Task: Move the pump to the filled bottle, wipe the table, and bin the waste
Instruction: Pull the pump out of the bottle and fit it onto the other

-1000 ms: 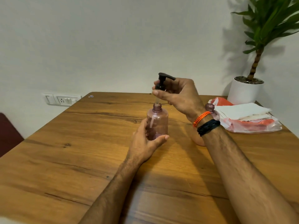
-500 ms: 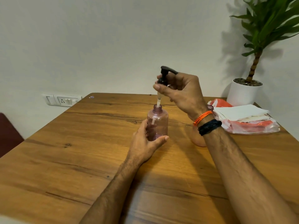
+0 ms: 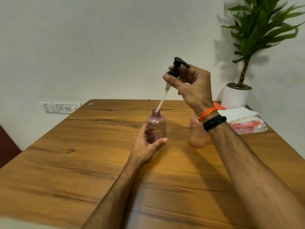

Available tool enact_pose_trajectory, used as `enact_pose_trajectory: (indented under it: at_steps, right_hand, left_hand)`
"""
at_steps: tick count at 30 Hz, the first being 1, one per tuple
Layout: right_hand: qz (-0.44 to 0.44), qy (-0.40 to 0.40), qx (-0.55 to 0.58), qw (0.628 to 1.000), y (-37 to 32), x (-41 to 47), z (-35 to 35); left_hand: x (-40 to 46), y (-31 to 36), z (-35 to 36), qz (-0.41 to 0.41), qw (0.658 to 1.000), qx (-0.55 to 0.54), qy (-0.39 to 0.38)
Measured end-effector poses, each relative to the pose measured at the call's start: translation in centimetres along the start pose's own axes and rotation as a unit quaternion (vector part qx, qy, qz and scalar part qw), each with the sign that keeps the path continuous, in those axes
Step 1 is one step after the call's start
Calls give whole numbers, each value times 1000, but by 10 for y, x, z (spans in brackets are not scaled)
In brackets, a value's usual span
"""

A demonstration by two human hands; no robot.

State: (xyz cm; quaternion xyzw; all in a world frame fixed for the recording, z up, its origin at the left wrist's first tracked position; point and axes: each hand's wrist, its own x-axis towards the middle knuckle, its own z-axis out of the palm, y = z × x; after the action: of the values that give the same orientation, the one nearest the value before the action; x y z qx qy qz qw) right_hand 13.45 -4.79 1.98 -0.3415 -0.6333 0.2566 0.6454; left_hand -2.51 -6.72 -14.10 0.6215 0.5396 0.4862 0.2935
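An empty pink see-through bottle [image 3: 156, 125] stands on the wooden table [image 3: 82, 159], and my left hand [image 3: 145, 142] grips its lower part. My right hand [image 3: 191, 85] holds the black pump [image 3: 177, 66] high above the bottle. The pump's white tube [image 3: 162, 100] slants down, and only its tip is still in the bottle's neck. A second bottle [image 3: 197, 134] with pinkish-orange liquid stands to the right, partly hidden behind my right wrist.
A folded white cloth [image 3: 237, 113] lies on an orange-and-clear plastic bag [image 3: 247, 128] at the table's back right. A potted plant [image 3: 237, 96] stands in the corner behind it. A wall socket panel [image 3: 61, 107] sits left of the table.
My right hand has lifted the pump upward, drawing the tube almost out of the empty bottle. My left hand has kept its hold on the bottle.
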Motion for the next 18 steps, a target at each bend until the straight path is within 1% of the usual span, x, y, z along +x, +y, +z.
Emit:
enact_pose_trajectory:
  at_steps: [2, 4, 6, 9, 11, 14, 16, 18]
  right_hand:
    - [3, 17, 29, 999, -10, 4, -7]
    - [9, 28, 41, 999, -18, 8, -15]
    - [11, 33, 22, 999, -25, 12, -25]
    - [8, 36, -4, 999, -29, 16, -42]
    - [7, 34, -25, 999, -32, 17, -52]
    - [3, 35, -70, 997, -34, 19, -67]
    - [-1, 38, -110, 993, -35, 19, -76]
    - [-6, 40, -141, 989, -37, 18, -85]
  left_hand:
    - [-1, 2, 0, -7, 1000, -13, -4]
    - [-4, 5, -1, -19, 999, -50, 4]
    - [-10, 12, -1, -17, 995, -81, 46]
    - [-18, 35, -2, 52, 984, -43, 162]
    - [-23, 56, 1, 108, 974, -38, 194]
    - [-27, 84, 17, 151, 973, -44, 169]
    - [-28, 96, 34, 151, 979, -23, 137]
    - [-25, 101, 53, 133, 985, 2, 108]
